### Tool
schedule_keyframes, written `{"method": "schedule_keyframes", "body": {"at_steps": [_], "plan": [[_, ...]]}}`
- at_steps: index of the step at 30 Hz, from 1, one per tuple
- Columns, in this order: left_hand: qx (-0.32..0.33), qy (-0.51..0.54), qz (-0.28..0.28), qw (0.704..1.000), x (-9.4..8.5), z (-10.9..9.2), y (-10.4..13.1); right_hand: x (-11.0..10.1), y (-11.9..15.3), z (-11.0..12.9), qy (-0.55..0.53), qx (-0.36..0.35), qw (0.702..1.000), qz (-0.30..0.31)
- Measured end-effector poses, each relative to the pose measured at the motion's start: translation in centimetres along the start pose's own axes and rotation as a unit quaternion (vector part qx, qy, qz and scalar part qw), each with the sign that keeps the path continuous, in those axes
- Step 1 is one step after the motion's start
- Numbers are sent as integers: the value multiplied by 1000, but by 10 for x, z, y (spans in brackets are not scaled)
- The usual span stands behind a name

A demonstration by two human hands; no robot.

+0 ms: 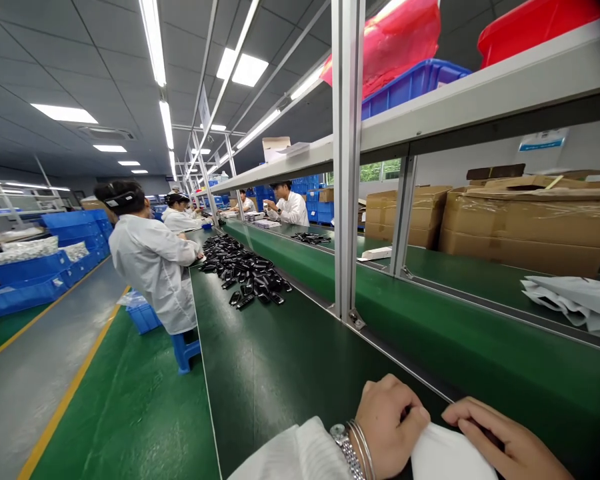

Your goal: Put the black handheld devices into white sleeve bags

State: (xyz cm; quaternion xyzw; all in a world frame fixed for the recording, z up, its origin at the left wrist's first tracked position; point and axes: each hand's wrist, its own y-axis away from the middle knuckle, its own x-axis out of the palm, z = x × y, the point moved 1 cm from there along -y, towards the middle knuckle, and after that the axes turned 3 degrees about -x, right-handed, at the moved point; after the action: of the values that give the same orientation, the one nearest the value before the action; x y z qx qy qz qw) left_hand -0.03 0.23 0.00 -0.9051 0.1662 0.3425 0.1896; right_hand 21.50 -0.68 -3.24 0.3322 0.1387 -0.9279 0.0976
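While the left hand (391,421) curls knuckles-up, thumb and fingers closed on a smooth, matte white sheet (447,455) that lies between both hands, narrow end pointing forward, long axis unclear, the right hand (513,437) bends half-open at its right edge, whether gripping it I cannot tell.

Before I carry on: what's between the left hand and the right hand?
In the head view, a smooth white piece lies between the left hand and the right hand; its material isn't clear.
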Motion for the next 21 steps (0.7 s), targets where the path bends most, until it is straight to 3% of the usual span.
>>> {"method": "schedule_keyframes", "body": {"at_steps": [4, 11, 21], "plan": [[52, -68, 7, 996, -3, -4, 4, -1, 1, 0, 21, -1, 1000, 18], [159, -192, 24, 968, -1, -12, 7, -4, 0, 7, 31, -1, 999, -15], [192, -217, 34, 957, 4, -12, 7, -4, 0, 5, 29, 9, 1000, -1]]}}
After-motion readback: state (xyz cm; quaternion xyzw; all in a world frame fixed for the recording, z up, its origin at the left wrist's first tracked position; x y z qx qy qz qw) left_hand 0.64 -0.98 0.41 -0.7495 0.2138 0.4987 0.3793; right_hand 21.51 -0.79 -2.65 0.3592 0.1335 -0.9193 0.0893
